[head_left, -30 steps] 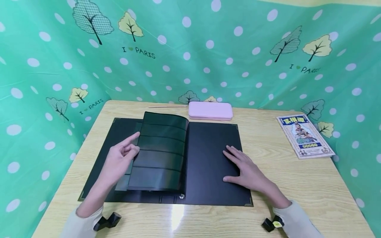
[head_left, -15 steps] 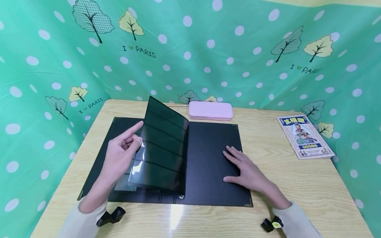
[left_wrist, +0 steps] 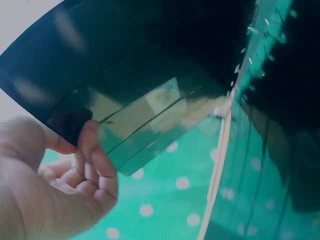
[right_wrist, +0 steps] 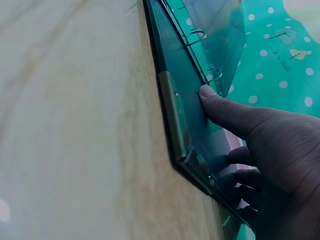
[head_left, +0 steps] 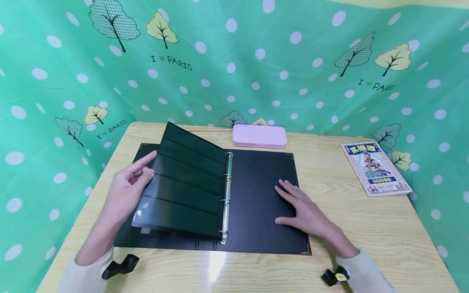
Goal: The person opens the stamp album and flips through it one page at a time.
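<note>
A black ring binder lies spread on the table. Its dark pocketed pages tilt up over the left cover, with horizontal strips across them. My left hand pinches the pages' outer edge between thumb and fingers; in the left wrist view the thumb and a finger meet at a page corner. Metal rings show along the spine. My right hand rests with spread fingers on the bare right cover, and the right wrist view shows the thumb laid on that cover near its metal corner.
Behind the binder stands a pink pencil case, with a thin stick to its left. A colourful printed booklet lies at the right of the wooden table. A green dotted cloth hangs around the back and sides.
My left hand has lifted the pages' edge, then swung it leftward, baring the metal rings along the spine. The right hand has stayed in place on the cover.
</note>
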Demonstrator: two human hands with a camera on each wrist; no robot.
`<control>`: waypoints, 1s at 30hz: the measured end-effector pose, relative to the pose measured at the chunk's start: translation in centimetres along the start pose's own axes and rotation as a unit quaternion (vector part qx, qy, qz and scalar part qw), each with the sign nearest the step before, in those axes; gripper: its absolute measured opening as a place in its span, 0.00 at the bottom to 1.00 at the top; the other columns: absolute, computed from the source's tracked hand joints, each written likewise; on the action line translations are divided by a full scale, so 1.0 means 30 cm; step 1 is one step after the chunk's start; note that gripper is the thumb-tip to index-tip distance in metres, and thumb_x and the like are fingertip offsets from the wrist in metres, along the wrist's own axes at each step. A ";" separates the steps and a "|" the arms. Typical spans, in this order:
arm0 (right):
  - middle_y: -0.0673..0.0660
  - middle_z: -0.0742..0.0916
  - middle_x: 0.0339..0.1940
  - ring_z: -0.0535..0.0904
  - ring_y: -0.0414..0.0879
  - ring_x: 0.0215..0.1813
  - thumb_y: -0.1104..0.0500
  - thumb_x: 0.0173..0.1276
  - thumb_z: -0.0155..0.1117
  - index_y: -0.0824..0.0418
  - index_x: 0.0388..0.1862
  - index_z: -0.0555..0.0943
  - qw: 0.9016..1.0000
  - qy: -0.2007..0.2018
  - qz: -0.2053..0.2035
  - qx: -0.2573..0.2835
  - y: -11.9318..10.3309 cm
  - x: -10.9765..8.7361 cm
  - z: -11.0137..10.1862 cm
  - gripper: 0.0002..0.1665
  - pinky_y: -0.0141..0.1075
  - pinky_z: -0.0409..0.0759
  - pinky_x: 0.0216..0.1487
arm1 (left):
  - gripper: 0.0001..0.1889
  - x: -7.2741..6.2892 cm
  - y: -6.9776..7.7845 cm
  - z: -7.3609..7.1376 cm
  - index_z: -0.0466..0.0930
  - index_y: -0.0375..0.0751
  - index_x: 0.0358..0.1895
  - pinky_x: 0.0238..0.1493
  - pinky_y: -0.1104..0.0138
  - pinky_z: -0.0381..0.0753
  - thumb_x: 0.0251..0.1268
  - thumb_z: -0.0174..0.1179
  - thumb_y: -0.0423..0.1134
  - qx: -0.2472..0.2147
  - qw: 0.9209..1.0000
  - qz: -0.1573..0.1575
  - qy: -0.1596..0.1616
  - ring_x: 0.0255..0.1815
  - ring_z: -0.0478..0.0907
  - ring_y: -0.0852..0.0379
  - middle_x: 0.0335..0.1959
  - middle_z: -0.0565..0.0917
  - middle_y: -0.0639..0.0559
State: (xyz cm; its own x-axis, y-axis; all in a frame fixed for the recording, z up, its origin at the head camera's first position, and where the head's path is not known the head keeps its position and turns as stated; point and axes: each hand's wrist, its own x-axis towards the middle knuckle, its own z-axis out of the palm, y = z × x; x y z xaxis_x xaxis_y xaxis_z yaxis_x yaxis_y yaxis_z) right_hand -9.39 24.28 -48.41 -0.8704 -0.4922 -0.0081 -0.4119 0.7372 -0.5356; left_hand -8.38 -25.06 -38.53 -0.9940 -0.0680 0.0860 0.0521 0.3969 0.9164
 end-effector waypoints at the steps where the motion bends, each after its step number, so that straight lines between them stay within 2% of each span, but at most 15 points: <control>1: 0.61 0.63 0.92 0.55 0.68 0.91 0.42 0.68 0.84 0.60 0.89 0.68 1.000 -0.001 0.002 0.002 0.000 0.000 -0.002 0.58 0.74 0.59 0.81 | 0.26 0.000 -0.013 -0.007 0.73 0.46 0.84 0.30 0.63 0.68 0.89 0.57 0.41 0.015 1.000 -0.006 -0.002 0.29 0.70 0.58 0.36 0.78 0.60; 6: 0.61 0.62 0.92 0.54 0.67 0.91 0.42 0.68 0.84 0.60 0.89 0.67 1.000 -0.008 0.002 0.005 0.005 0.003 -0.004 0.58 0.73 0.57 0.83 | 0.27 0.005 -0.090 -0.033 0.69 0.40 0.85 0.27 0.63 0.68 0.91 0.54 0.40 0.074 0.996 -0.041 -0.039 0.25 0.68 0.59 0.39 0.75 0.49; 9: 0.61 0.62 0.92 0.54 0.67 0.91 0.41 0.68 0.84 0.60 0.89 0.67 1.000 -0.012 0.000 0.007 0.009 0.005 0.000 0.59 0.73 0.55 0.83 | 0.27 0.006 -0.145 -0.044 0.68 0.36 0.85 0.23 0.62 0.66 0.91 0.53 0.38 0.086 0.992 -0.064 -0.064 0.21 0.62 0.58 0.33 0.72 0.50; 15: 0.60 0.62 0.93 0.53 0.67 0.91 0.41 0.68 0.84 0.59 0.90 0.66 1.000 -0.011 0.002 0.010 0.015 0.003 0.006 0.59 0.73 0.54 0.84 | 0.28 0.008 -0.231 -0.039 0.68 0.37 0.86 0.23 0.63 0.66 0.91 0.53 0.37 0.104 0.986 -0.092 -0.087 0.21 0.65 0.56 0.28 0.70 0.52; 23: 0.61 0.62 0.93 0.53 0.67 0.91 0.41 0.68 0.83 0.59 0.90 0.66 1.000 -0.004 -0.002 0.004 0.016 0.001 0.015 0.59 0.73 0.55 0.83 | 0.29 0.007 -0.283 -0.014 0.68 0.36 0.85 0.22 0.62 0.64 0.89 0.58 0.41 0.105 0.987 -0.092 -0.075 0.18 0.64 0.56 0.27 0.73 0.52; 30: 0.59 0.60 0.93 0.52 0.64 0.92 0.40 0.69 0.83 0.58 0.90 0.65 1.000 -0.016 0.008 -0.002 0.014 0.002 0.006 0.59 0.70 0.54 0.85 | 0.26 0.000 -0.314 0.006 0.75 0.33 0.80 0.24 0.63 0.67 0.89 0.59 0.41 0.140 0.987 -0.056 -0.050 0.20 0.69 0.58 0.30 0.81 0.47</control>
State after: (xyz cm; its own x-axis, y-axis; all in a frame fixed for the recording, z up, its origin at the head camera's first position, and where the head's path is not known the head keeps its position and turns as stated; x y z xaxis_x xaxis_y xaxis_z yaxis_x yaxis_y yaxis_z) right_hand -9.56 24.48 -48.79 -0.8680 -0.4946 -0.0429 -0.3992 0.7467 -0.5320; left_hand -8.91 -28.64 -47.22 -0.9973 -0.0398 -0.0614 -0.0727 0.6298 0.7733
